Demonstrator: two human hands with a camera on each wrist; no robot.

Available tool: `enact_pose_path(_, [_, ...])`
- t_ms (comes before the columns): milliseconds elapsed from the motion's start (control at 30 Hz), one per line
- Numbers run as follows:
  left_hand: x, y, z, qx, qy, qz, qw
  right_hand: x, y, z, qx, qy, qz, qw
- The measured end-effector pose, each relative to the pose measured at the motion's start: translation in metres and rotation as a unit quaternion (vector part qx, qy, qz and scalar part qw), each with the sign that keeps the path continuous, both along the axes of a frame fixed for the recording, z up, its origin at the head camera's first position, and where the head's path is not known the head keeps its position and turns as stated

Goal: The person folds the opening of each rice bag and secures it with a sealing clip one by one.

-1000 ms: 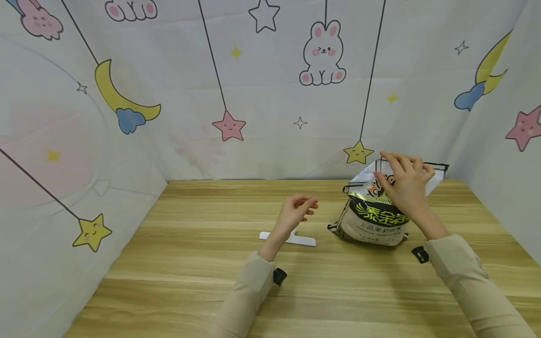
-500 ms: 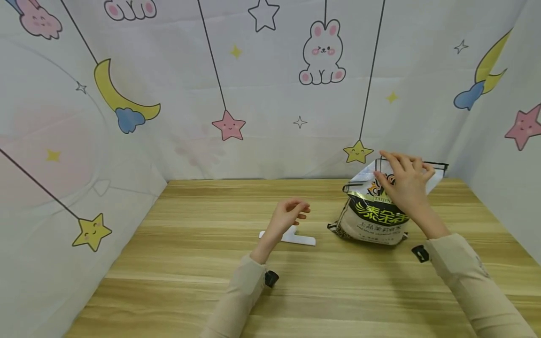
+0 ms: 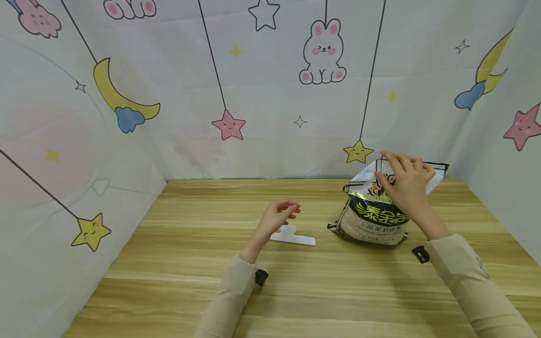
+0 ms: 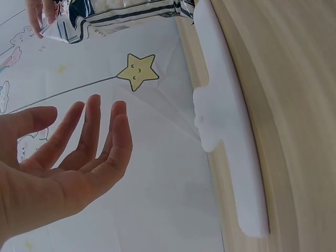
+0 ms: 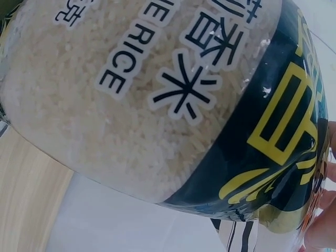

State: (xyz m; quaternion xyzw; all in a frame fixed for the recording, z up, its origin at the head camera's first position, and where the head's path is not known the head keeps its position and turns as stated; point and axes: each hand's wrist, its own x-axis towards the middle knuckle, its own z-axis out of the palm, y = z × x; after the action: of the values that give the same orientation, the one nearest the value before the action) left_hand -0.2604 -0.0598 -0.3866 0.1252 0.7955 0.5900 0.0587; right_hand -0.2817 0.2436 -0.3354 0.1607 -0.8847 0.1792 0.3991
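Note:
A bag of rice (image 3: 376, 227) stands on the right of the table, its black-edged top folded over at an angle. My right hand (image 3: 403, 183) holds that top, thumb in front and fingers over the upper edge. Close up in the right wrist view, grains show through the clear rice bag (image 5: 131, 121), with fingertips (image 5: 321, 231) at the right border. A long white bag clip (image 3: 296, 238) lies left of the bag. Just above and behind it hovers my left hand (image 3: 276, 218), hiding its left end. In the left wrist view my left hand (image 4: 73, 163) holds nothing, fingers loosely bent.
The wood-grain table (image 3: 203, 281) reaches back to a white curtain (image 3: 270, 150) printed with stars, moons and a rabbit. More of this cloth hangs along both sides. Each cuff carries a small black device (image 3: 421, 254).
My left hand has drifted left, away from the bag, uncovering more of the white clip's middle. The right hand and the bag have stayed in place.

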Motion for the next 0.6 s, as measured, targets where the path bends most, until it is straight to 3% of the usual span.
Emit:
enact_pose_path(300, [-0.005,-0.014,-0.003,-0.038,-0.005,-0.044,0.9983,0.002,0.000,-0.001,-0.001,0.003,0.005,1.0000])
enact_pose_path(600, [-0.017,-0.028,-0.002,-0.086,-0.017,-0.087,0.9924,0.000,0.000,-0.001,0.000,0.010,0.006,0.9999])
